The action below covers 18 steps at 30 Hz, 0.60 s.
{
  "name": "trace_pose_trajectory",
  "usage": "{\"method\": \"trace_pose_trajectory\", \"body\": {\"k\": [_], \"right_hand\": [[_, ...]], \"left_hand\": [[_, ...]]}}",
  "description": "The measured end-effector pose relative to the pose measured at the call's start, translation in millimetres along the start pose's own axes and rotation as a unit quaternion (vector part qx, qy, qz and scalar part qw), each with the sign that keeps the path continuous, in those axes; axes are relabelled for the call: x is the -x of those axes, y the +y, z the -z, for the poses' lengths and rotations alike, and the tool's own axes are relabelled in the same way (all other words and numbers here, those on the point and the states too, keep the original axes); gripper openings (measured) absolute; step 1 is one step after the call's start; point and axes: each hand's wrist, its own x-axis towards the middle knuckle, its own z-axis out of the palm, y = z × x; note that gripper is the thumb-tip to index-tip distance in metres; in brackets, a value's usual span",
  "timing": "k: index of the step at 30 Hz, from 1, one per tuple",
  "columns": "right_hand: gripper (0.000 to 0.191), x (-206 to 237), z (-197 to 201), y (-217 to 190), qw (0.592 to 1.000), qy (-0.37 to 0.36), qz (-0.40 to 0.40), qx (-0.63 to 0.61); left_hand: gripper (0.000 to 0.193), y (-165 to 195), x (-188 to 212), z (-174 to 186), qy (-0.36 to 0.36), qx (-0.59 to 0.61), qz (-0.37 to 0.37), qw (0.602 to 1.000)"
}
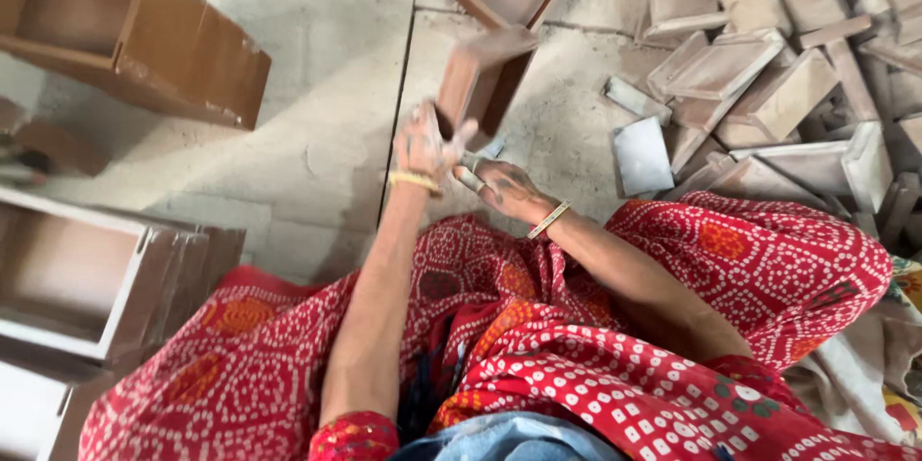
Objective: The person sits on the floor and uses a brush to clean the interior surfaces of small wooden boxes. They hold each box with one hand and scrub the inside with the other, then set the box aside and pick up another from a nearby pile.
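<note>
The left hand [423, 146] grips the near end of a small wooden box [480, 77] tilted up off the floor, and the right hand [504, 187], just beside it, pinches something pale; steadying the box firmly seems wise

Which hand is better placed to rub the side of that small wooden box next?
Probably the right hand. The left hand appears to grip and steady the wooden box, while the right lies just below it, seemingly free, though blur hides its fingers.
</note>
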Motion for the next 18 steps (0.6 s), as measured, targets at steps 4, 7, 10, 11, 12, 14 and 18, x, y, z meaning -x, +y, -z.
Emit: {"method": "trace_pose_trajectory", "body": {"k": [4,7,10,11,12,14,18], "right_hand": [[0.036,-2.1,-10.9,-28.5,0.997,-0.006,-0.054,-0.054],[0.036,3.1,-23.3,-14.8,0.998,0.050,0.036,0.020],[0.046,12.4,-32.6,17.3,0.997,0.031,-0.006,0.076],[0.041,12.8,-36.2,27.5,0.994,0.011,-0.016,0.112],[0.037,12.8,-40.2,36.4,0.989,-0.010,-0.025,0.148],[0.034,15.1,-48.0,50.6,0.979,-0.006,0.003,0.202],[0.039,27.1,-45.0,75.7,0.889,0.133,0.272,0.345]], "left_hand": [[0.095,6.0,-12.9,33.8,-0.079,0.012,0.049,0.996],[0.092,17.2,-15.2,42.1,-0.094,-0.001,0.029,0.995],[0.087,27.3,-17.9,41.4,-0.119,-0.010,0.013,0.993],[0.089,28.1,-20.5,41.9,-0.132,-0.010,0.024,0.991],[0.091,28.3,-22.5,42.0,-0.142,-0.010,0.036,0.989],[0.095,25.8,-24.2,41.5,-0.158,-0.004,0.056,0.986],[0.100,21.1,-21.6,29.2,-0.152,-0.028,0.047,0.987]]}}
